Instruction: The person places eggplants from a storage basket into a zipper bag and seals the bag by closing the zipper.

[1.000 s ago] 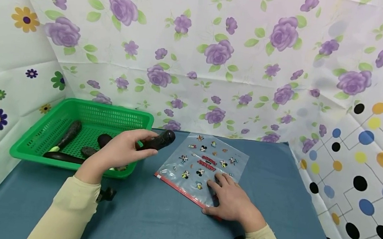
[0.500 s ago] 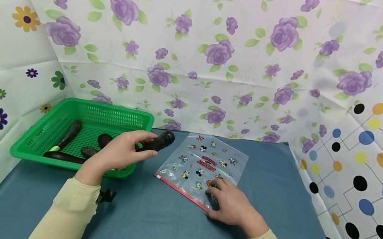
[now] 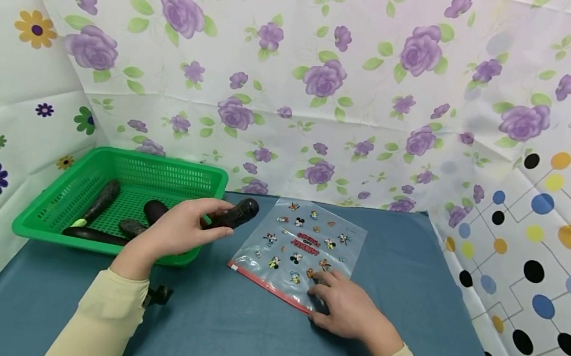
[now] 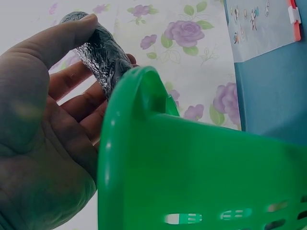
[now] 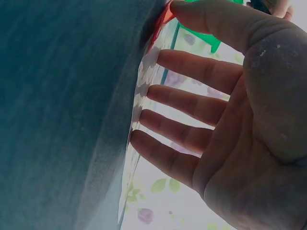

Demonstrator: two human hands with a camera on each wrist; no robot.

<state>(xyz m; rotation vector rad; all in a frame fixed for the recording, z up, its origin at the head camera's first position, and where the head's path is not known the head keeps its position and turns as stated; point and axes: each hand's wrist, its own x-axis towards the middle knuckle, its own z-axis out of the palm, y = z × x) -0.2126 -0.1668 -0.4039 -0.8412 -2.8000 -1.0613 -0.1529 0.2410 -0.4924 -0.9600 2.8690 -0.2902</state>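
My left hand (image 3: pixel 173 227) holds a dark, wrinkled eggplant (image 3: pixel 241 213) between thumb and fingers, just past the right side of the green basket (image 3: pixel 171 169). The left wrist view shows the thumb on the eggplant (image 4: pixel 103 55) and the fingers behind it. A clear zip bag (image 3: pixel 283 247) with cartoon prints and a red slider edge lies flat on the cloth. My right hand (image 3: pixel 347 309) rests its fingertips on the bag's near right corner. In the right wrist view those fingers (image 5: pixel 187 103) are spread and nearly straight, with the thumb at the red edge.
Several dark vegetables lie in the basket, among them a long eggplant (image 3: pixel 104 201) with a pale green end and another (image 3: pixel 94 234) along the near wall. Blue cloth (image 3: pixel 227 334) covers the table. Flowered sheeting (image 3: pixel 285 85) rises behind, dotted sheeting (image 3: pixel 531 273) at the right.
My right hand has slid slightly right and toward me over the bag, uncovering more of its prints. The left hand keeps the eggplant in nearly the same place.
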